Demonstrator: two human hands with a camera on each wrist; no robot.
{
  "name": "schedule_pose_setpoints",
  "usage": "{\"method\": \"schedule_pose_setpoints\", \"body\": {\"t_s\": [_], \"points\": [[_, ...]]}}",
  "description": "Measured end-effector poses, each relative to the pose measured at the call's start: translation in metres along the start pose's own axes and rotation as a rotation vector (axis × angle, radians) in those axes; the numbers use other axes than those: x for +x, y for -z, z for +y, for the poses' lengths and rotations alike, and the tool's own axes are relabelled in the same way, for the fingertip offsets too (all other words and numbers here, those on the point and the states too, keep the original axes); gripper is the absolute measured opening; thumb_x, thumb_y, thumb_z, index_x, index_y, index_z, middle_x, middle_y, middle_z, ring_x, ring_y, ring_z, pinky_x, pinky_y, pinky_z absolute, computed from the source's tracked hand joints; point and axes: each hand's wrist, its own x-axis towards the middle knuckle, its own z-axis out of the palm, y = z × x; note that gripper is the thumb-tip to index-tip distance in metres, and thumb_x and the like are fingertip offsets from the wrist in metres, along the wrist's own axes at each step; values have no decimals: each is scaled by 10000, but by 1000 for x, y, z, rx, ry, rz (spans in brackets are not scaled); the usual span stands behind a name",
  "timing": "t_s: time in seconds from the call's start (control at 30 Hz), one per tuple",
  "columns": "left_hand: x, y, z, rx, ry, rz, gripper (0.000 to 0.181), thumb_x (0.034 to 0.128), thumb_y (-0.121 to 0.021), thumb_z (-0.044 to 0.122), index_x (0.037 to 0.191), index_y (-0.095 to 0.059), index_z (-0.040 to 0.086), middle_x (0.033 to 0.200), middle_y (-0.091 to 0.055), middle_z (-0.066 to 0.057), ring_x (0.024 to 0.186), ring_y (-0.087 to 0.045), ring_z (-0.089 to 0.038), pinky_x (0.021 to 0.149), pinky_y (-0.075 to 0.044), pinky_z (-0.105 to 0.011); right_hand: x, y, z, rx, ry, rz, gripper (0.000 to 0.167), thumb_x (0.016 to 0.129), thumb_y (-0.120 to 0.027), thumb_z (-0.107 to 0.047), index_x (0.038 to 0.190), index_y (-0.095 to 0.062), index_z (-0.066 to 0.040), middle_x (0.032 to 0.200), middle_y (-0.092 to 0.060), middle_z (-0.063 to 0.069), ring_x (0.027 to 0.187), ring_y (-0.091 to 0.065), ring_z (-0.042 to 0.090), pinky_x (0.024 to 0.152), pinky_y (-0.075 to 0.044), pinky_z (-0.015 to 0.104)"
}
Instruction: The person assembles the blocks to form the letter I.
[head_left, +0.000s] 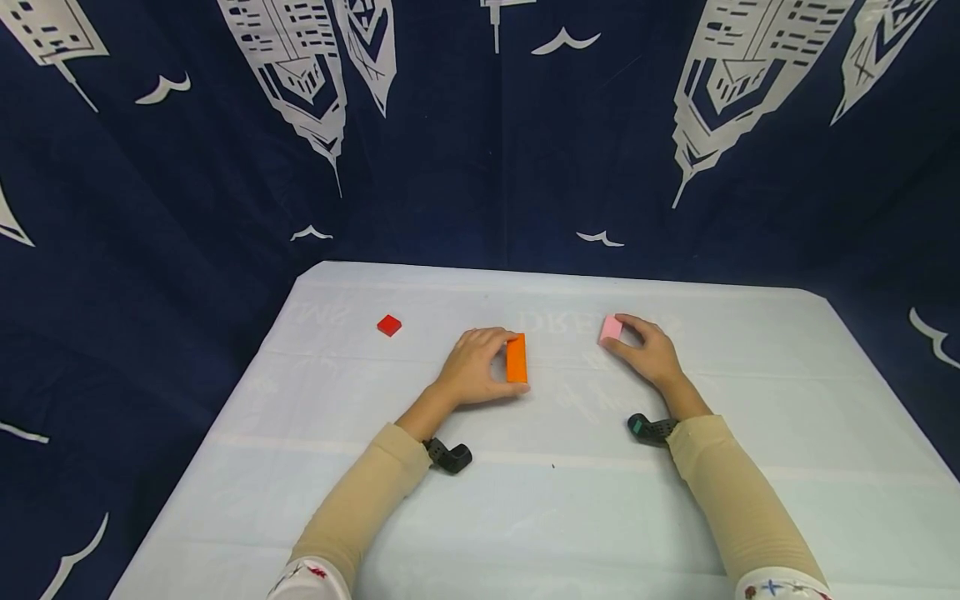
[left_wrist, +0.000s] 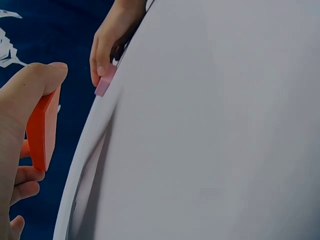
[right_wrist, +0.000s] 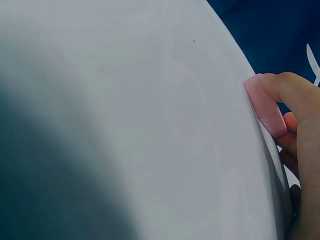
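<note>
Near the middle of the table, my left hand (head_left: pixel 477 367) pinches an orange rectangular block (head_left: pixel 517 358) by its two ends, thumb at the near end and fingers at the far one. In the left wrist view the orange block (left_wrist: pixel 44 130) sits between thumb and fingers. Farther right, my right hand (head_left: pixel 647 350) holds a smaller pink block (head_left: pixel 611 330) between thumb and fingers. The right wrist view shows the pink block (right_wrist: pixel 266 106) close to the table surface; whether it touches I cannot tell. A gap separates the two blocks.
A small red block (head_left: pixel 389 325) lies on the white-covered table (head_left: pixel 570 517), to the left of the left hand. Behind the table hangs a dark blue cloth (head_left: pixel 450 192) with white building and bird prints. Each wrist wears a black device (head_left: pixel 450 457).
</note>
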Motion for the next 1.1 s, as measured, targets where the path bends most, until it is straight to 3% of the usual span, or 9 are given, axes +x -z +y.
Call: {"method": "schedule_pose_setpoints", "body": {"t_s": [0.2,1.1], "points": [[-3,-3,6,8,-16,-12,847,725,-710,662,1374,-512,156,1368,-537,-8,1290,-445,-189,1098,-295,-382,2,1,0,-36,-10,-15,702,889,-671,-469,1406,-490,-29,1447,-439,240,1338,-352,456,1094,-261,575],[-18,-17,12,28,-27,-22,843,723,-701,677,1367,-507,168,1358,-535,5,1285,-445,-176,1109,-290,-428,-1,0,-4,-24,-16,-17,695,889,-673,-462,1404,-492,-32,1449,-437,238,1345,-345,450,1101,-255,567]]}}
